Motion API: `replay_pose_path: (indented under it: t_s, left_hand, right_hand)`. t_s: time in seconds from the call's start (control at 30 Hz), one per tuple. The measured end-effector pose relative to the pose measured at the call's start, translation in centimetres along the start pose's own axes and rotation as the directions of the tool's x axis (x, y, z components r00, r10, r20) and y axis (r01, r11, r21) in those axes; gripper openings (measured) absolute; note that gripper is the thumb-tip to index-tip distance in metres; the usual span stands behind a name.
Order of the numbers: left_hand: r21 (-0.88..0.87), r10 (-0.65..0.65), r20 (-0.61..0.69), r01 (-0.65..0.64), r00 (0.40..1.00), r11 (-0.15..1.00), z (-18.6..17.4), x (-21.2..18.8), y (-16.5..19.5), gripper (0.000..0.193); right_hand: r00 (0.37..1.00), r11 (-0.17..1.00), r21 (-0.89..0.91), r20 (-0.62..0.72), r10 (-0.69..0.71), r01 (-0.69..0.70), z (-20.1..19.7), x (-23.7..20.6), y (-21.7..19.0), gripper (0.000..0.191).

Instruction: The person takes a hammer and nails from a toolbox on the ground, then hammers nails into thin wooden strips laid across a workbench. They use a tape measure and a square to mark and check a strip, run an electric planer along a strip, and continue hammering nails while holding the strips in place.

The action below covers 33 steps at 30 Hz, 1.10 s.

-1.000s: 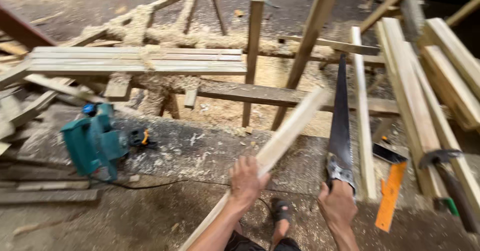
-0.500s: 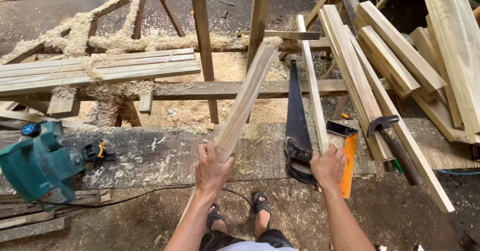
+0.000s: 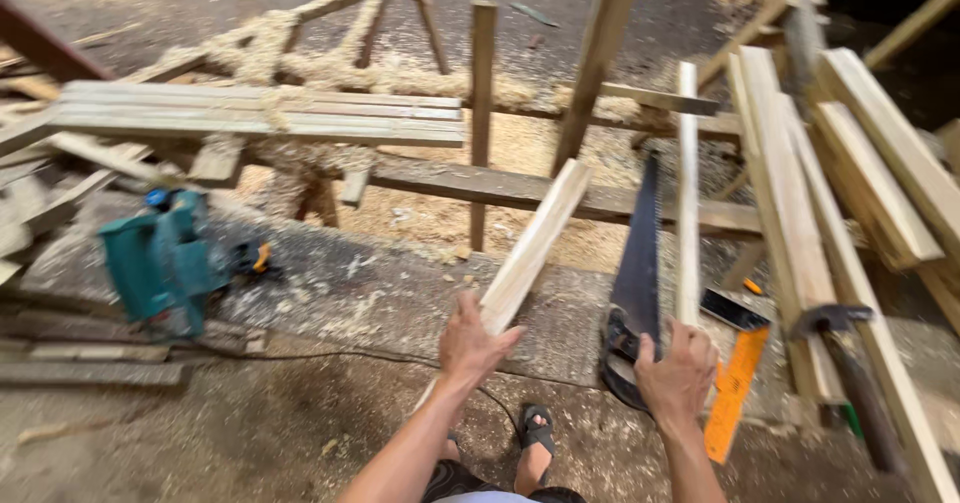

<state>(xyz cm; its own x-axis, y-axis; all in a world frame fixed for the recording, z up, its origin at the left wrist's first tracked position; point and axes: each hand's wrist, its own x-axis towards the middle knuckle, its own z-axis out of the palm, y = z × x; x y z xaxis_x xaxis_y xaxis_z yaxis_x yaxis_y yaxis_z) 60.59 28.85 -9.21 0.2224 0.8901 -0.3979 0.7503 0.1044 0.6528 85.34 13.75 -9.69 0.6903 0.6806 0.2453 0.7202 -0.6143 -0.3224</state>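
Both hands are staying closed: left hand point(image 3: 478, 341) is tilting the pale wooden slat point(image 3: 530, 248) steeper than before, right hand point(image 3: 680, 373) is gripping the handsaw point(image 3: 636, 283), ready for cutting.

The wooden slat point(image 3: 530, 248) is pale yellow-cream. The saw point(image 3: 636, 273) has a dark grey blade and a black handle. The power tool point(image 3: 160, 263) is teal green with a blue knob. The square ruler point(image 3: 732, 393) is bright orange. The hammer point(image 3: 850, 373) has a dark head. The sawdust point(image 3: 400, 78) is beige, the floor point(image 3: 250, 433) grey-brown.
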Motion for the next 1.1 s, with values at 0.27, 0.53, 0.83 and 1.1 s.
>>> replay_pose_path:
  t_s: [0.27,0.53,0.83,1.1]
  left_hand:
    - [-0.006,0.131,-0.062,-0.131,0.989,0.991,-1.2,-0.6,0.9,0.078]
    - [0.110,0.261,-0.074,-0.253,0.962,0.961,-3.3,-1.6,0.4,0.071]
    - [-0.214,0.200,-0.087,-0.214,0.976,0.953,-8.1,-0.2,3.5,0.063]
    - [-0.747,-0.101,-0.156,-0.051,0.983,0.663,-12.7,3.6,8.4,0.056]
  right_hand:
    - [0.874,0.899,0.395,0.485,-0.029,-0.189,1.0,-0.1,-7.2,0.047]
    - [0.732,0.693,0.513,0.680,0.033,-0.507,1.6,0.8,-10.6,0.057]
    - [0.606,0.721,0.472,0.790,-0.090,-0.508,1.6,-2.0,-15.1,0.052]
    - [0.719,0.858,0.495,0.645,-0.259,-0.134,-0.9,-5.9,-23.3,0.117]
